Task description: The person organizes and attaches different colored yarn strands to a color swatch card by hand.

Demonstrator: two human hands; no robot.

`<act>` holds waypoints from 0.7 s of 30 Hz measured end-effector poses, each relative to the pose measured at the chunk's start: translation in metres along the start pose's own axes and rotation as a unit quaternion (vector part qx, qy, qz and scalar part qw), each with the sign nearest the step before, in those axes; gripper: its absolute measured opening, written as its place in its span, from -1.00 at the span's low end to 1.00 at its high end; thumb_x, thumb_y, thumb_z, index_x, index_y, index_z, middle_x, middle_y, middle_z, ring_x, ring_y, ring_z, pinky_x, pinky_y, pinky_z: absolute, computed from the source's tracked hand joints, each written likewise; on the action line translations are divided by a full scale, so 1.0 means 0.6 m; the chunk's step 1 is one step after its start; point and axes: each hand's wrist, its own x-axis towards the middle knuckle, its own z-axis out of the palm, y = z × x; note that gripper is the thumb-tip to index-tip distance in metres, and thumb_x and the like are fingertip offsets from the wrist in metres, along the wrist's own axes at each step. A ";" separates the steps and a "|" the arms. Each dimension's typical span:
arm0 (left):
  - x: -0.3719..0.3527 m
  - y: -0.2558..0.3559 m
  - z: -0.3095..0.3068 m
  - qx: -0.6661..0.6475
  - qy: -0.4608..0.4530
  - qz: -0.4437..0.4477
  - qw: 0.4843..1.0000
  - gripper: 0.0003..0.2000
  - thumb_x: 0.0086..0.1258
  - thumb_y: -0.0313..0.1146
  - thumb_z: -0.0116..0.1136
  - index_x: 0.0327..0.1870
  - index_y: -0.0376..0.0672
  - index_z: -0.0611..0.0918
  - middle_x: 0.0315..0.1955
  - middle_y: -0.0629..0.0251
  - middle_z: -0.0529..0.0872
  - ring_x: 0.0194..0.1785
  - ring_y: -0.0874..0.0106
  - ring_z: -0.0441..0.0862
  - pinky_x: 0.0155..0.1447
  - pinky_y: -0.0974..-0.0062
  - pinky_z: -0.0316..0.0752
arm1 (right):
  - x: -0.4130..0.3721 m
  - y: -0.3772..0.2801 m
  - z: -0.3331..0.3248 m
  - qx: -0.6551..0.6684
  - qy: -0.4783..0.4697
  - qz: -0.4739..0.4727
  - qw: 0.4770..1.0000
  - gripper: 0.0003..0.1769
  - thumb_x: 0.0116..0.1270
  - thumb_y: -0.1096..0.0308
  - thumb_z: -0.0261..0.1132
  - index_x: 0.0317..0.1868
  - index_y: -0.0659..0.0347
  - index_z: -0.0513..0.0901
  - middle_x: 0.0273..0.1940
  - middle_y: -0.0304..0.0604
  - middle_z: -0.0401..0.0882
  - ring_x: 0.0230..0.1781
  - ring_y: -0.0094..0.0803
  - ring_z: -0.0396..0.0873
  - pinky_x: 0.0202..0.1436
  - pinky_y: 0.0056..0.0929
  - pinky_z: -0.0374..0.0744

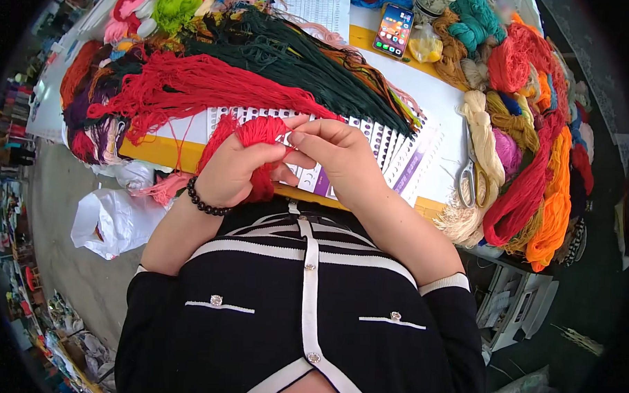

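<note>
My left hand (pixel 236 167), with a dark bead bracelet at the wrist, is wrapped round a skein of red thread (pixel 261 131). Part of the skein hangs below the palm. At the skein's right edge, my right hand (pixel 347 159) pinches red thread between thumb and forefinger; the strand itself is too fine to see clearly. The fingertips of both hands nearly meet. Just beyond lies a long bundle of red thread (pixel 194 85), beside a dark green thread bundle (pixel 312 68). White cards with punched holes (pixel 385 147) lie under them.
Scissors (pixel 467 181) lie at the right by a cream skein (pixel 478 126). Orange skeins (pixel 551 201) and other coloured ones fill the right side. A lit phone (pixel 394 30) and a jar (pixel 432 2) are at the back. A white bag (pixel 120 221) is at lower left.
</note>
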 end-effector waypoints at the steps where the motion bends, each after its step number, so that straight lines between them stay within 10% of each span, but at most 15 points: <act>1: -0.001 0.000 0.000 0.000 0.000 0.001 1.000 -0.55 0.36 -0.54 -0.13 0.30 -0.28 0.31 0.03 0.17 0.54 -0.07 0.39 0.62 -0.11 0.43 0.58 | -0.001 0.000 0.001 -0.001 -0.001 0.000 1.000 -0.85 0.25 0.48 0.25 -0.20 0.36 0.65 -0.35 -0.22 0.63 -0.37 -0.60 0.53 -0.27 -0.65 0.49; 21: -0.005 -0.016 0.019 -0.011 0.145 0.085 0.986 -0.69 0.36 -0.50 -0.15 0.09 -0.32 0.50 -0.22 0.17 0.67 -0.24 0.43 0.65 -0.20 0.58 0.54 | 0.011 0.027 -0.004 0.036 0.023 -0.025 0.999 -0.93 0.23 0.47 0.22 -0.30 0.27 0.60 -0.31 -0.23 0.60 -0.35 -0.54 0.53 -0.15 -0.55 0.48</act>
